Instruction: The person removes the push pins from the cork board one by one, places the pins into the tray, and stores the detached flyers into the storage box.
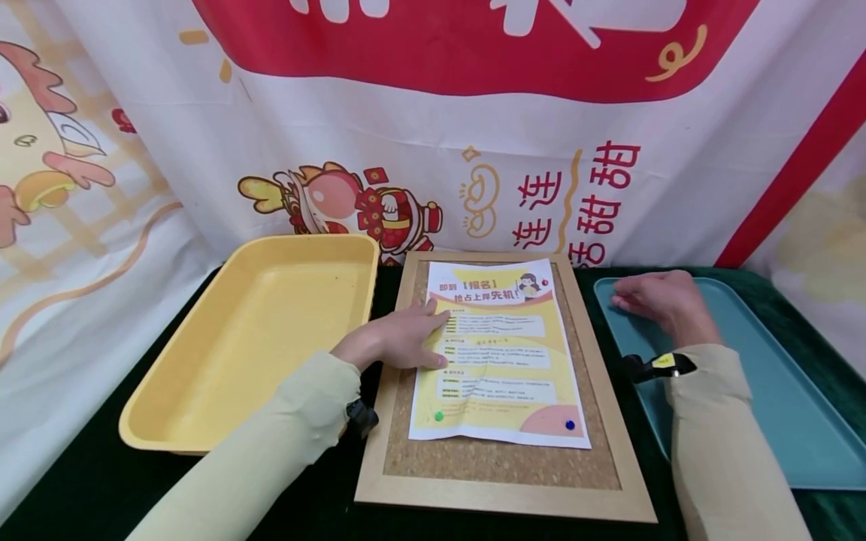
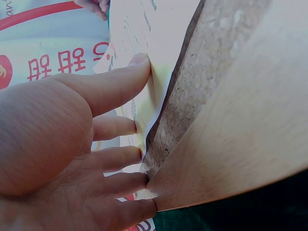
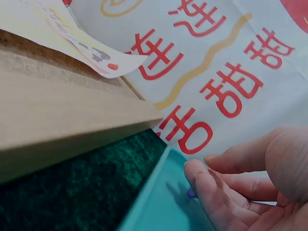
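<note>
A yellow and white flyer (image 1: 497,353) lies on a wood-framed cork board (image 1: 504,469). A green pushpin (image 1: 439,416) sits at its lower left, a blue pushpin (image 1: 570,425) at its lower right, and a small red pushpin (image 1: 545,282) at its top right. My left hand (image 1: 402,336) rests on the flyer's left edge with fingers spread and straight. My right hand (image 1: 659,300) is low over the far left corner of the blue-green tray (image 1: 778,398), fingers bent. Beside those fingers a purple pushpin (image 3: 191,193) shows, partly hidden; whether they grip it is unclear.
Left of the board stands a yellow plastic tray (image 1: 264,330) with raised sides. Dark green cloth (image 1: 304,488) covers the table. Behind everything hangs a printed white and red banner (image 1: 433,120), close to the board's far edge.
</note>
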Action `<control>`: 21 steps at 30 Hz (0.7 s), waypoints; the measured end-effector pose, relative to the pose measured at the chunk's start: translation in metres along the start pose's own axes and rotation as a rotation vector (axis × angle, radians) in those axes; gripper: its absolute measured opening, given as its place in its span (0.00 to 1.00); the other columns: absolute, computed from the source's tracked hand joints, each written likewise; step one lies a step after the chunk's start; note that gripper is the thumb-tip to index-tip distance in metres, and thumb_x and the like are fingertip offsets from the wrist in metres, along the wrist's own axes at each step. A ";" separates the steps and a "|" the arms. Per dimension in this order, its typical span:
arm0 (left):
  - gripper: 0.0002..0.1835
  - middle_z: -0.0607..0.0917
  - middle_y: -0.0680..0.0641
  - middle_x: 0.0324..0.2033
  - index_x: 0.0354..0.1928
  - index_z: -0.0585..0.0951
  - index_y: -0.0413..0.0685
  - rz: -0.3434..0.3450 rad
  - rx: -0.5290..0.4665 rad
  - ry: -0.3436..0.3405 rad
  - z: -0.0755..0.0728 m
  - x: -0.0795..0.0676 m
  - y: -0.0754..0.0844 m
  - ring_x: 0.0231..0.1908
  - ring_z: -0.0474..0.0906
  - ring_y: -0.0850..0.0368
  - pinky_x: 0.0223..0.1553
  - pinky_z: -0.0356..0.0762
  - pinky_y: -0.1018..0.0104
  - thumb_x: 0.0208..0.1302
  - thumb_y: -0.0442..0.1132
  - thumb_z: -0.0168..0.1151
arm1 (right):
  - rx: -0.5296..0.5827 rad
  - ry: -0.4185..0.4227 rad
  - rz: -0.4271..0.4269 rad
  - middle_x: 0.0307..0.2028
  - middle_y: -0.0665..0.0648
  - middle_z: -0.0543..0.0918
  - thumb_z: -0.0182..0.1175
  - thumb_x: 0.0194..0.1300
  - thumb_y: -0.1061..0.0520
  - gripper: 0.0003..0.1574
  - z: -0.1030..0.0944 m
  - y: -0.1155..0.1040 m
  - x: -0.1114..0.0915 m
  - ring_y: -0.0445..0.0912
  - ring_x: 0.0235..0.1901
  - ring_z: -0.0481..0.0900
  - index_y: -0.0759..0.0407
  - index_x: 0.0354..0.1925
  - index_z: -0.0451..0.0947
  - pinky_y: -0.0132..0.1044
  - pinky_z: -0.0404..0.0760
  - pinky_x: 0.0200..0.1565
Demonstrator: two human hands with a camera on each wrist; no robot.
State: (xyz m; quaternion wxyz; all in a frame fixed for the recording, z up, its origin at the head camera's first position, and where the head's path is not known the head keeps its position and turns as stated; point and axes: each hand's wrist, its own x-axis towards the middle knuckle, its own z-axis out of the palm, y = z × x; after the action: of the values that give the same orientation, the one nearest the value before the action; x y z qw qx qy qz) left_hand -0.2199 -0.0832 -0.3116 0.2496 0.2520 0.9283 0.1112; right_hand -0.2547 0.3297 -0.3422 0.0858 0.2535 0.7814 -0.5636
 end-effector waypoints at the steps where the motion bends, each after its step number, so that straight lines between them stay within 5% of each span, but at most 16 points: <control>1: 0.46 0.43 0.40 0.86 0.86 0.53 0.51 0.001 -0.001 0.000 0.000 0.000 0.000 0.86 0.37 0.38 0.85 0.42 0.45 0.76 0.54 0.63 | -0.018 0.002 -0.014 0.34 0.41 0.88 0.60 0.79 0.47 0.35 0.002 -0.002 -0.001 0.37 0.37 0.90 0.59 0.76 0.70 0.30 0.88 0.48; 7: 0.46 0.42 0.40 0.86 0.86 0.53 0.50 0.003 0.001 -0.002 0.000 0.000 -0.001 0.86 0.37 0.38 0.86 0.43 0.45 0.76 0.54 0.63 | -0.134 0.020 -0.123 0.55 0.55 0.86 0.60 0.79 0.43 0.36 0.014 -0.012 -0.009 0.44 0.47 0.87 0.58 0.76 0.72 0.32 0.85 0.50; 14: 0.46 0.42 0.39 0.86 0.86 0.53 0.49 0.008 0.003 -0.001 0.000 -0.001 -0.002 0.86 0.38 0.37 0.85 0.43 0.45 0.77 0.53 0.63 | -0.168 0.052 -0.210 0.64 0.64 0.83 0.61 0.79 0.43 0.33 0.033 -0.023 -0.015 0.54 0.57 0.85 0.59 0.72 0.76 0.43 0.83 0.60; 21: 0.46 0.42 0.41 0.86 0.86 0.52 0.51 -0.007 0.012 -0.010 -0.001 -0.001 0.000 0.86 0.36 0.38 0.86 0.42 0.45 0.77 0.55 0.63 | -0.183 0.054 -0.289 0.66 0.67 0.80 0.63 0.78 0.47 0.30 0.052 -0.031 -0.019 0.53 0.54 0.85 0.61 0.69 0.79 0.45 0.83 0.60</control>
State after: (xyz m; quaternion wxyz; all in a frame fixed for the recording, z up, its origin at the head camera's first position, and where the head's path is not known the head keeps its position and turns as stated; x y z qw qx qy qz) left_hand -0.2199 -0.0836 -0.3100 0.2530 0.2507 0.9287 0.1033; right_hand -0.2618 0.2690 -0.3262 0.0056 0.1447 0.8599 -0.4895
